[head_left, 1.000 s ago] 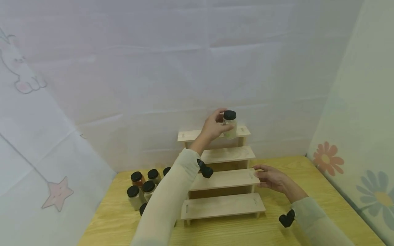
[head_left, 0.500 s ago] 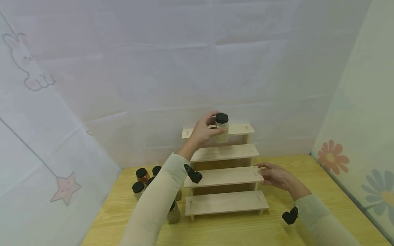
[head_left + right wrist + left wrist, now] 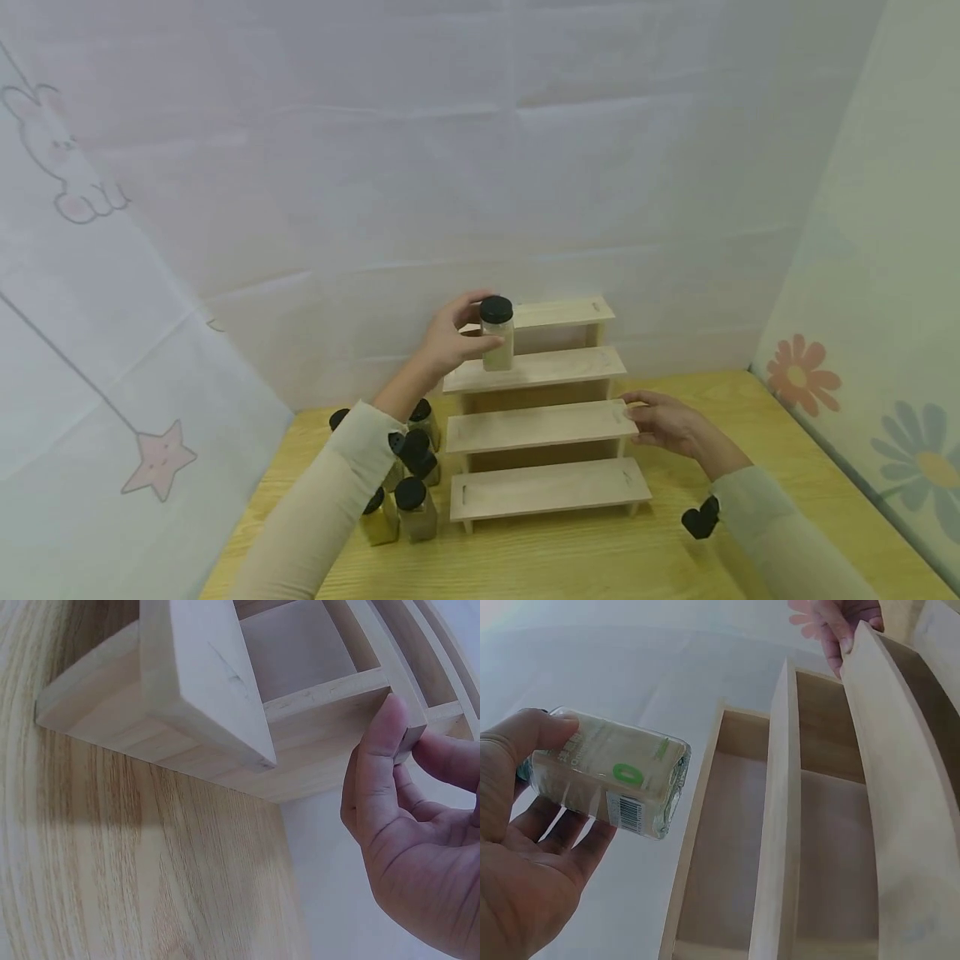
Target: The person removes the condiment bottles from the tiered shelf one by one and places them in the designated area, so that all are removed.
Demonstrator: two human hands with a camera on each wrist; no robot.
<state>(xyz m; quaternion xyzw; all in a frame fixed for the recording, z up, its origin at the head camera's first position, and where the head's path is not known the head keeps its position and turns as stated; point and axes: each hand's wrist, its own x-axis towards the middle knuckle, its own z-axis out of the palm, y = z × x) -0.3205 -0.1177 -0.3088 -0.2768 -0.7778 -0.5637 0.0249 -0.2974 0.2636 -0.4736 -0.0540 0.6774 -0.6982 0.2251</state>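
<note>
A square glass jar (image 3: 498, 343) with a black lid and pale contents is gripped between the thumb and fingers of my left hand (image 3: 447, 337). It is held upright in front of the top steps of a wooden tiered rack (image 3: 543, 427). In the left wrist view the jar (image 3: 611, 769) shows a green mark and a barcode on its label. My right hand (image 3: 671, 427) pinches the right end of the second step from the bottom. The right wrist view shows the thumb and fingers of that hand (image 3: 420, 817) on the step's corner.
Several black-lidded jars (image 3: 416, 510) stand on the wooden table (image 3: 540, 558) left of the rack, partly hidden by my left sleeve (image 3: 315, 492). A pale cloth wall (image 3: 480, 167) rises behind the rack, with a flower-printed one (image 3: 862, 292) on the right.
My left hand has moved left and slightly down with the jar, away from the right part of the top step. More jars show beneath the left arm. The right hand stays on the rack.
</note>
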